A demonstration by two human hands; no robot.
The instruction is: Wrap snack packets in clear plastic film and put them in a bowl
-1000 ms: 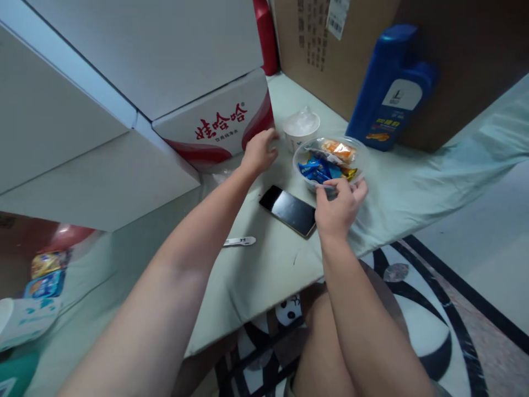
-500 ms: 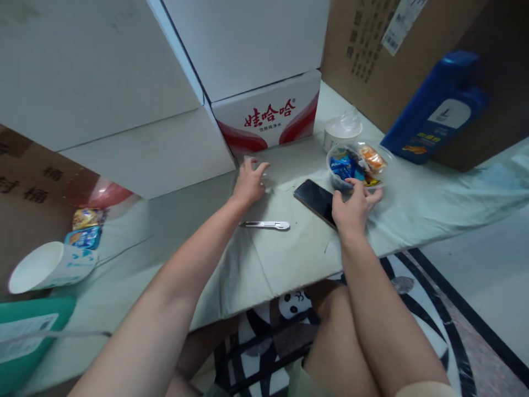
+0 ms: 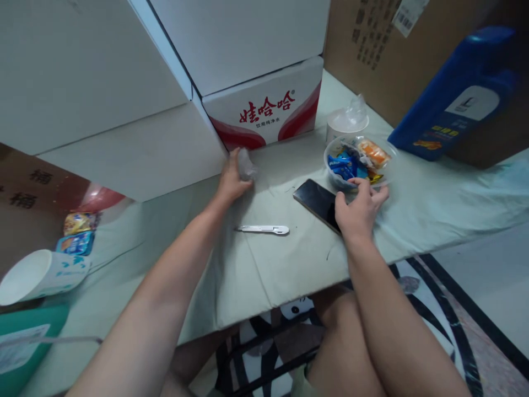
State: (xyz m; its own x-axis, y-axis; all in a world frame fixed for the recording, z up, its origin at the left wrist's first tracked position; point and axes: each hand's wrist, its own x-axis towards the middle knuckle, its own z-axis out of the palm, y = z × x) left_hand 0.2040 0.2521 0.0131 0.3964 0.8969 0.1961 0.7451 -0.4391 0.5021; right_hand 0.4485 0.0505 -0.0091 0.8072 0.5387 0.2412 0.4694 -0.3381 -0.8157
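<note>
My left hand (image 3: 233, 179) is by the base of the white box, with thumb and fingers curled around a crumpled piece of clear plastic (image 3: 247, 165). My right hand (image 3: 361, 209) rests with its fingers apart at the near side of a clear plastic bowl (image 3: 336, 179) of wrapped snacks, fingertips at the rim. Its thumb lies over the edge of a dark smartphone (image 3: 316, 201), which lies flat. Between the two hands, a white utility knife (image 3: 264, 229) lies on the cloth-covered table (image 3: 285, 264).
White cartons (image 3: 268, 113) stand along the back. A paper cup (image 3: 345, 124) with plastic in it and a blue bottle (image 3: 450, 105) are at right. On the left are a tipped paper cup (image 3: 53, 275), snack packets (image 3: 76, 242) and a green container (image 3: 37, 347).
My left hand has shifted left, and the clear plastic now shows between its thumb and fingers. The right hand stays by the bowl. The view has moved slightly.
</note>
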